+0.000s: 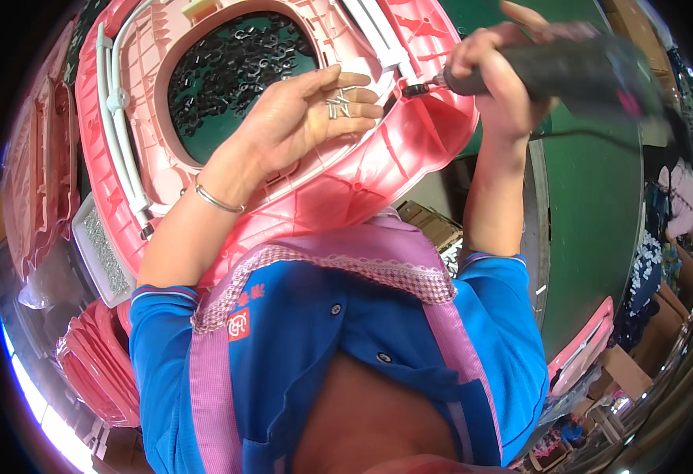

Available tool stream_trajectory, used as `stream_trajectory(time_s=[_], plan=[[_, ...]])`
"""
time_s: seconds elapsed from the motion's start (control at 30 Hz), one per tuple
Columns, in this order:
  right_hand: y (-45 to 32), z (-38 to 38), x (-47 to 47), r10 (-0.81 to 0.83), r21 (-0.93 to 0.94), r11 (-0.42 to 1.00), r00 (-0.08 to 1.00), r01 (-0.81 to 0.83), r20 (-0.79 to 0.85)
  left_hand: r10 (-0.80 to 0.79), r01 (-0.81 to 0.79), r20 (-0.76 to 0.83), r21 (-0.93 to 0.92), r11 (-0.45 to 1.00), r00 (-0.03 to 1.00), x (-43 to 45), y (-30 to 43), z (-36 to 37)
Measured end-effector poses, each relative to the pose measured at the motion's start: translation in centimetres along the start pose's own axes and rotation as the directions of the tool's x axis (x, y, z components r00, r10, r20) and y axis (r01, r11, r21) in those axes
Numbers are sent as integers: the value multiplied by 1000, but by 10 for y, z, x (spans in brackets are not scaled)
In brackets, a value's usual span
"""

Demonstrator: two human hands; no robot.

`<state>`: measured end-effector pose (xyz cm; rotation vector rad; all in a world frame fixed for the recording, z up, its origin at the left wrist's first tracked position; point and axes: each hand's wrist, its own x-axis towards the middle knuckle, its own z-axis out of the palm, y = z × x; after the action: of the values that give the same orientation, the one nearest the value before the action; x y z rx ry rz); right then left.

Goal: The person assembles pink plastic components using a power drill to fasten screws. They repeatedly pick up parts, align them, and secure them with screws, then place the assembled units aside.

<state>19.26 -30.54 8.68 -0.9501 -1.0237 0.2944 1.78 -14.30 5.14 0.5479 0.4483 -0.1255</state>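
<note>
Several small silver screws (339,105) lie on the upturned palm of my left hand (314,112), over a pink plastic shell (346,189) with moulded ribs. My right hand (494,71) grips a dark corded electric screwdriver (559,71), blurred, held roughly level. Its tip meets or nearly meets a black fitting (415,90) at the end of a white tube (376,35) on the shell. Through the shell's oval opening show many black plastic clips (239,65). Another pair of white tubes (122,130) runs along the shell's left side.
A white tray (122,290) of small metal screws stands left of the shell. Stacked pink plastic parts (94,367) sit at the lower left, others (38,172) at the upper left. The green tabletop (595,207) extends right. People and cardboard boxes (624,370) are at far right.
</note>
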Motion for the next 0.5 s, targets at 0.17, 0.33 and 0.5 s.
stream_trajectory(time_s=[0.17, 0.33, 0.5], plan=[[-8, 21, 1, -166, 403, 909, 978, 103, 125, -27, 28, 43, -3, 1000, 999, -3, -1, 3], [3, 31, -3, -130, 381, 922, 981, 65, 147, 1, -7, 67, 86, 996, 998, -5, -6, 10], [3, 28, -5, -118, 356, 931, 988, 75, 100, 27, -27, 5, 244, 969, 1000, -6, -6, 11]])
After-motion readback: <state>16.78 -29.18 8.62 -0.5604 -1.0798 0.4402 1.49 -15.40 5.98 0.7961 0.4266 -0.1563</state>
